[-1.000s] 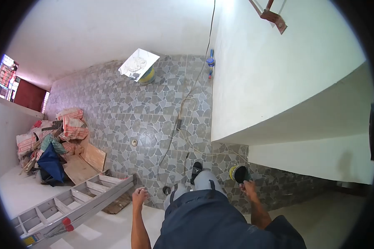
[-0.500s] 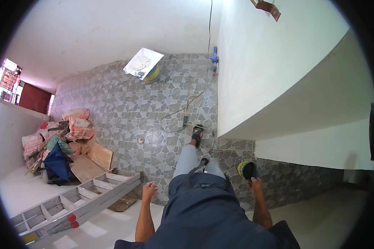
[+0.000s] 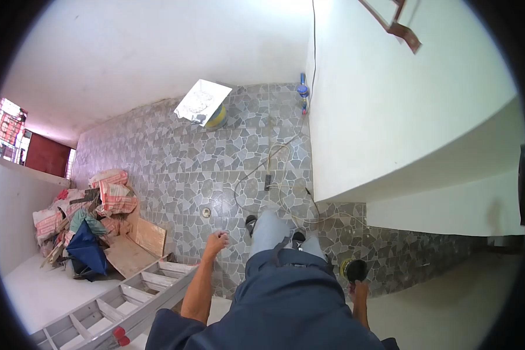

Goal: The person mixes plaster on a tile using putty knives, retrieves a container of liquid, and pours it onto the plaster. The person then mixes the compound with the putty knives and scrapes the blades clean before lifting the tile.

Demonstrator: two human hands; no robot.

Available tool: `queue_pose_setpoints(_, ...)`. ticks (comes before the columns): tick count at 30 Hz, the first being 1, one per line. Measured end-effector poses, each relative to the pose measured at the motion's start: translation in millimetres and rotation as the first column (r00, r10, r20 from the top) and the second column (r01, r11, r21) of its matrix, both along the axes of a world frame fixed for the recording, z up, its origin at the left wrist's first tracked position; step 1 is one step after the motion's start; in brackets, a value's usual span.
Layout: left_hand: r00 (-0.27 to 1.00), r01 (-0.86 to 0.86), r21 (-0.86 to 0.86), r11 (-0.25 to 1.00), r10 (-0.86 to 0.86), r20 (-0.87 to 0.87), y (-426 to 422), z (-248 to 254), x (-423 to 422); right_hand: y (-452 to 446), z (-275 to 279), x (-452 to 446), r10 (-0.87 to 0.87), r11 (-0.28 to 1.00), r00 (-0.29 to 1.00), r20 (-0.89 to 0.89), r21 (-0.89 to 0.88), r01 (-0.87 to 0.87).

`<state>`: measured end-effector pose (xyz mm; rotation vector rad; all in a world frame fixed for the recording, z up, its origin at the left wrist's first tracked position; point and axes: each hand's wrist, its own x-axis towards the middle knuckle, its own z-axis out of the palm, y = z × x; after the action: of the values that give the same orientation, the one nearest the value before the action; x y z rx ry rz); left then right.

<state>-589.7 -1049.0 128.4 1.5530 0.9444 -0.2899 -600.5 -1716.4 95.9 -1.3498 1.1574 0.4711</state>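
My left hand (image 3: 217, 241) hangs over the tiled floor, fingers loosely curled and a little apart, with nothing visible in it. Low on the right, my right hand (image 3: 360, 289) is closed at the edge of a small yellow bucket (image 3: 345, 270) with a dark round mouth. A bit of red shows beside those fingers; what it belongs to is hard to make out. The fingers' exact hold on the bucket is partly hidden.
An aluminium ladder (image 3: 114, 306) lies at lower left, near piled sacks (image 3: 116, 195) and boards (image 3: 146, 236). A cable with a dark socket block (image 3: 268, 182) crosses the floor ahead. A white board (image 3: 204, 100) bearing whitish material rests on a yellow bucket (image 3: 217, 119).
My feet have shifted in a step, and the floor scene has slid lower in view. My left hand has moved up slightly; my right hand and the bucket have come down nearer my body.
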Motion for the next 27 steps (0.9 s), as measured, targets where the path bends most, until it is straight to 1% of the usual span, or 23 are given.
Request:
queue_pose_setpoints(2,0.999,0.025,0.012,1.0,-0.025,0.021,17.8,-4.4,11.6,14.4,-2.8,-11.2,-0.123,0.992,0.991,-0.047,0.013,0.124)
queue_pose_setpoints(5,1.0,0.017,0.047,0.999,-0.018,0.023,53.7,-9.5,9.8,57.3,10.8,-11.5,-0.164,0.984,0.981,-0.102,-0.086,0.156)
queue_pose_setpoints(7,1.0,0.004,0.053,0.999,-0.005,0.009,82.8,-8.1,-7.0,85.4,14.4,-5.3,-0.114,0.993,0.986,-0.119,-0.037,0.111)
queue_pose_setpoints(8,1.0,0.01,0.046,0.999,-0.008,-0.028,104.1,-20.5,-27.3,98.5,19.1,-6.5,-0.104,0.995,0.986,-0.131,-0.018,0.103)
queue_pose_setpoints(10,0.997,0.029,0.024,0.999,-0.027,-0.076,147.1,-41.2,-68.6,136.6,31.5,3.9,-0.039,0.996,0.987,-0.157,-0.08,0.027)
queue_pose_setpoints(12,0.994,0.008,0.041,0.999,-0.003,-0.113,183.9,-47.7,-113.0,178.8,47.1,23.9,0.032,0.991,0.981,-0.194,-0.121,-0.056)
queue_pose_setpoints(14,0.979,-0.159,-0.082,0.984,0.146,-0.143,212.6,-20.4,-140.5,207.7,35.6,39.7,0.135,0.98,0.98,-0.148,-0.125,-0.154)
queue_pose_setpoints(15,0.968,-0.2,-0.07,0.977,0.186,-0.17,226.7,-10.0,-148.6,218.4,33.1,43.4,0.189,0.971,0.974,-0.128,-0.126,-0.205)
queue_pose_setpoints(17,0.938,-0.283,-0.037,0.958,0.269,-0.22,255.2,6.2,-162.5,254.8,41.6,55.7,0.1,0.99,0.983,-0.152,-0.087,-0.114)
queue_pose_setpoints(18,0.95,-0.294,-0.102,0.95,0.278,-0.142,279.6,-13.7,-172.0,277.3,43.4,71.0,0.06,0.995,0.987,-0.149,-0.064,-0.07)
queue_pose_setpoints(19,0.954,-0.299,-0.168,0.939,0.292,-0.065,307.5,-50.2,-192.8,298.9,50.7,81.7,0.073,0.993,0.988,-0.135,-0.081,-0.084)
queue_pose_setpoints(20,0.95,-0.301,-0.235,0.924,0.311,0.009,322.0,-70.7,-202.1,317.8,59.0,91.1,0.089,0.99,0.988,-0.124,-0.1,-0.102)
queue_pose_setpoints(21,0.948,-0.31,-0.059,0.949,0.304,-0.098,322.9,-56.3,-184.5,333.1,65.9,101.1,0.107,0.985,0.988,-0.114,-0.12,-0.121)
queue_pose_setpoints(24,0.96,-0.271,0.053,0.961,0.274,-0.059,335.0,-56.8,-142.6,371.6,83.2,125.3,0.196,0.975,0.979,-0.056,-0.096,-0.2)
queue_pose_setpoints(27,0.972,-0.234,-0.023,0.972,0.234,-0.011,336.9,-57.1,-98.6,388.4,76.9,133.9,0.23,0.969,0.973,0.009,-0.098,-0.228)
